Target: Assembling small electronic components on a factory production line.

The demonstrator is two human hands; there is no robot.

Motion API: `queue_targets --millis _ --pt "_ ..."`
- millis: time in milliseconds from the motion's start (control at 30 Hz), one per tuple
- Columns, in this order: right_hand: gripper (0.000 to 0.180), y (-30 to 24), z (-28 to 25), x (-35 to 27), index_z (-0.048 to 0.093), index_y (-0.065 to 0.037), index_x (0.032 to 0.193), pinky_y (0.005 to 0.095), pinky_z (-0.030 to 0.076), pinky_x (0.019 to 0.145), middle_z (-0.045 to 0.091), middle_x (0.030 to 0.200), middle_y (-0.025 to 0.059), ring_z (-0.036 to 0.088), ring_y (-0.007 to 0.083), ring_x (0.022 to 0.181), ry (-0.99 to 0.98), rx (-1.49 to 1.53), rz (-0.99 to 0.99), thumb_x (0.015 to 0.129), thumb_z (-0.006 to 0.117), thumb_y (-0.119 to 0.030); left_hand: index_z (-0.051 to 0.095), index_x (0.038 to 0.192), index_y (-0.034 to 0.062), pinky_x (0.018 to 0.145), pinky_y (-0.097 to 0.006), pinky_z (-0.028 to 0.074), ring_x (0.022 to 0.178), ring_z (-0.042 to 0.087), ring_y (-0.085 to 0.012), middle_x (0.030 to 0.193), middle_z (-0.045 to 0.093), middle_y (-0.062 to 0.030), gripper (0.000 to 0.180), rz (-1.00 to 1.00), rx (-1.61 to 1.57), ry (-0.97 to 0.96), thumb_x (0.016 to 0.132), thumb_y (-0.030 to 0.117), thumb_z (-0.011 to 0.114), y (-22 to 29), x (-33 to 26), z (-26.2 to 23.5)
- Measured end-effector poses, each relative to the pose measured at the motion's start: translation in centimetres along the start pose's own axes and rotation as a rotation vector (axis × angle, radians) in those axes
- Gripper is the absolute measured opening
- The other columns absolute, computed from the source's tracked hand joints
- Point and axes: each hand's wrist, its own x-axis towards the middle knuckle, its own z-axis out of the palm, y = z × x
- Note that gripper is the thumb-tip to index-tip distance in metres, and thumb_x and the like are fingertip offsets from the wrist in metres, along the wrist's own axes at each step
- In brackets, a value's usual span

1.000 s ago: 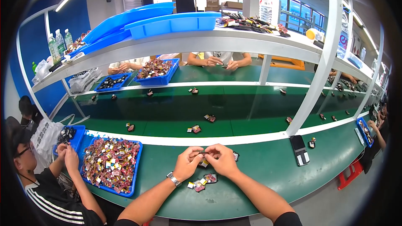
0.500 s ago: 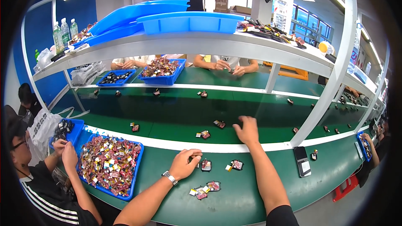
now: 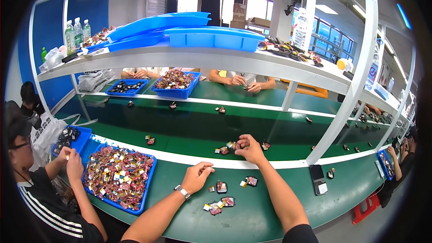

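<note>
My right hand (image 3: 250,149) reaches over the green belt, thumb and fingers bent round a small circuit board unit (image 3: 231,145) with a white-and-yellow tab; the fingers partly hide it. Beside it lie a similar unit (image 3: 222,150) and, to the right of the hand, another unit (image 3: 266,146). Wearing a metal watch, my left hand (image 3: 196,177) rests on the near green tabletop, thumb out and fingers loosely bent, holding nothing visible. Just right of it lies a black-framed unit (image 3: 221,186). Further units (image 3: 220,205) and a unit with a loose tab (image 3: 250,181) lie nearby.
At left stands a blue tray (image 3: 152,171) heaped with red boards. A co-worker (image 3: 49,198) sits beyond it. A black flip case (image 3: 318,180) lies at right. A white shelf (image 3: 216,57) with blue trays spans above the belt, its upright post (image 3: 342,117) at right.
My right hand has drawn back a little toward me and left, its fingers closing round a unit on the belt. My left hand stays put, and the view has shifted slightly.
</note>
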Motion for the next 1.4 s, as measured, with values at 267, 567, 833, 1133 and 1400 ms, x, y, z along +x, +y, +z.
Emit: queue_targets --millis 267,567,833,1133,1400 --pt "0.065 -11.0 0.5 -9.9 0.054 -0.008 0.128 0.0382 0.042 0.101 0.06 0.123 0.0081 0.051 0.0269 0.116 -0.404 -0.104 -0.247 0.069 0.08 -0.006 0.053 0.129 -0.0038 0.064 -0.025 0.05 0.076 0.061 -0.0122 0.101 0.065 -0.008 0.041 -0.322 -0.67 -0.534 0.102 0.026 0.047 2.0 0.1 -0.7" --pt "0.045 -8.2 1.9 -12.0 0.062 -0.012 0.12 0.04 0.043 0.102 0.056 0.125 0.009 0.05 0.0298 0.118 -0.15 -0.234 -0.482 0.077 0.073 -0.008 0.047 0.136 -0.0018 0.082 -0.032 0.059 0.096 0.066 -0.0184 0.116 0.062 -0.0148 0.038 -0.342 -0.688 -0.378 0.1 0.011 0.048 2.8 -0.5 0.1" --pt "0.017 -8.6 2.6 -11.9 0.06 -0.008 0.092 0.0406 0.044 0.097 0.055 0.123 0.0099 0.051 0.0308 0.115 -0.155 -0.323 -0.522 0.079 0.071 -0.01 0.05 0.129 -0.0021 0.089 -0.032 0.057 0.104 0.064 -0.0185 0.118 0.06 -0.0118 0.031 -0.281 -0.538 -0.291 0.099 0.005 0.045 2.9 -1.0 1.0" --pt "0.012 -7.4 3.7 -12.0 0.066 -0.007 0.091 0.0402 0.044 0.096 0.057 0.122 0.01 0.051 0.0306 0.115 -0.107 -0.279 -0.512 0.08 0.07 -0.011 0.049 0.126 0.0016 0.09 -0.033 0.056 0.105 0.063 -0.0185 0.118 0.061 -0.0115 0.029 -0.307 -0.603 -0.324 0.097 0.0 0.046 2.5 -0.7 1.0" --pt "0.009 -7.6 4.4 -12.4 0.07 -0.007 0.087 0.0388 0.044 0.097 0.06 0.119 0.0084 0.052 0.0294 0.115 -0.038 -0.184 -0.355 0.081 0.068 -0.012 0.045 0.129 -0.0017 0.095 -0.038 0.053 0.109 0.062 -0.0217 0.122 0.059 -0.0148 0.038 -0.223 -0.664 -0.43 0.092 -0.002 0.054 3.1 -0.9 0.4"
